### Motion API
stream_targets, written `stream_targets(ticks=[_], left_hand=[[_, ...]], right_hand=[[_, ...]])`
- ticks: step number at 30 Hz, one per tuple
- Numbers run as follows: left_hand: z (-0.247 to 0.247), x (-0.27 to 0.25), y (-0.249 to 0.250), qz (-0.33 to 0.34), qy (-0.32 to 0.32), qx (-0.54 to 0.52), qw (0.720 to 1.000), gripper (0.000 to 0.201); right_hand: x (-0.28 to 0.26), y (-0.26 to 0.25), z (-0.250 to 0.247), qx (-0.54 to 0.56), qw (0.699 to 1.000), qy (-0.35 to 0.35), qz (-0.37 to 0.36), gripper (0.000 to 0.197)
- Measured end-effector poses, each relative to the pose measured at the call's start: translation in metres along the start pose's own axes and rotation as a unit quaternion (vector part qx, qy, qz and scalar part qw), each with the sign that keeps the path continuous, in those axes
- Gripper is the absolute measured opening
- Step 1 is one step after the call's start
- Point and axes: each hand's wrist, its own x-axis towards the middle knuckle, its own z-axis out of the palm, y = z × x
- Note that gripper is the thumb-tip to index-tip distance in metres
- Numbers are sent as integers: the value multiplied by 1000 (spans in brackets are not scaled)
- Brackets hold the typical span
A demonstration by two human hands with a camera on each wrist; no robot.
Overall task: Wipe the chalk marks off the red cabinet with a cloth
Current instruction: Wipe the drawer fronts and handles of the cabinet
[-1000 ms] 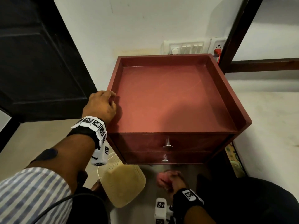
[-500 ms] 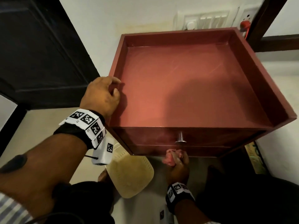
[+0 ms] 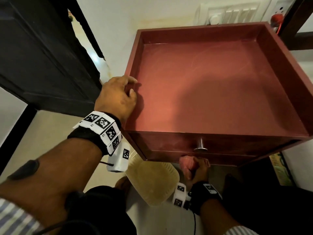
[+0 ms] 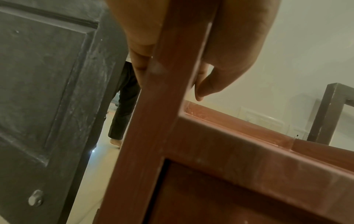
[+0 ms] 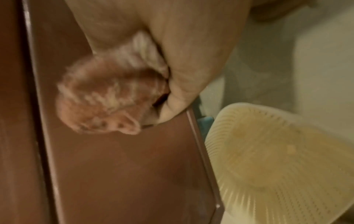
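While the left hand (image 3: 116, 97) grips the red cabinet (image 3: 220, 92) by its left rim, the right hand (image 3: 199, 170) presses a bunched cloth (image 3: 186, 164) seemingly against the lower drawer front.

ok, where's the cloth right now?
The pink cloth is bunched in the right hand, low in the head view against the red cabinet front, just below the drawer knob.

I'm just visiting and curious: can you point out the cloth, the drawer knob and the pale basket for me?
cloth (image 5: 107, 97), right wrist view, on its bunched middle, gripped by the right hand (image 5: 172, 50).
drawer knob (image 3: 200, 148), head view, on its round metal end.
pale basket (image 3: 152, 182), head view, on its perforated wall.
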Motion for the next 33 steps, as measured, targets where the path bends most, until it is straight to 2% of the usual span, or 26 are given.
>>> stream_targets(ticks=[2,4,6,8,10,13,14,15,17,18,19,20,22,23,24,25,26,27,29,33], left_hand=[[0,0,0,-1,-1,5,1000,34],[0,0,-1,-3,0,9,1000,34],[1,0,-1,-3,1,10,1000,33],[0,0,-1,-1,4,8,1000,33],[1,-1,-1,-2,4,9,1000,33],[1,-1,1,-8,3,8,1000,32],[0,-1,1,-9,3,9,1000,32],[0,-1,1,-9,2,9,1000,32],[-1,0,1,-12,0,9,1000,32],[-1,0,1,-13,-1,7,1000,32],[-1,-1,1,-13,-1,7,1000,32],[-1,-1,1,-12,-2,7,1000,32],[-2,-1,1,-12,-4,7,1000,32],[-2,0,1,-11,-2,7,1000,32],[-2,-1,1,-11,-1,5,1000,32],[-2,-1,1,-11,1,3,1000,32],[-3,-1,-1,-14,3,1,1000,32],[-2,-1,1,-13,1,0,1000,32],[0,-1,2,-12,-1,0,1000,31],[-1,-1,0,-14,1,7,1000,31]], right_hand=[[2,-2,2,62,997,-36,35,14],[2,-2,7,84,994,-55,42,28],[1,-1,8,102,992,-72,29,28],[-7,-1,17,74,997,-20,4,35],[-12,2,21,-6,999,38,-32,32],[-14,9,24,-99,988,72,-98,16],[-17,10,25,-153,979,70,-119,18],[-18,13,25,-209,963,100,-134,26],[-25,13,24,-333,913,166,-170,44],[-25,12,20,-363,894,178,-193,46],[-25,14,17,-364,893,180,-196,43],[-27,14,13,-396,876,177,-209,40],[-23,11,12,-318,917,151,-189,34],[-22,9,12,-247,948,121,-160,25],[-22,8,12,-214,959,100,-156,15],[-13,9,11,-139,978,102,-121,32],[-15,9,16,-80,992,84,-57,52],[-19,5,20,-30,997,63,-16,60],[-16,1,24,11,999,1,30,49],[-26,-9,32,51,996,-68,10,28]])
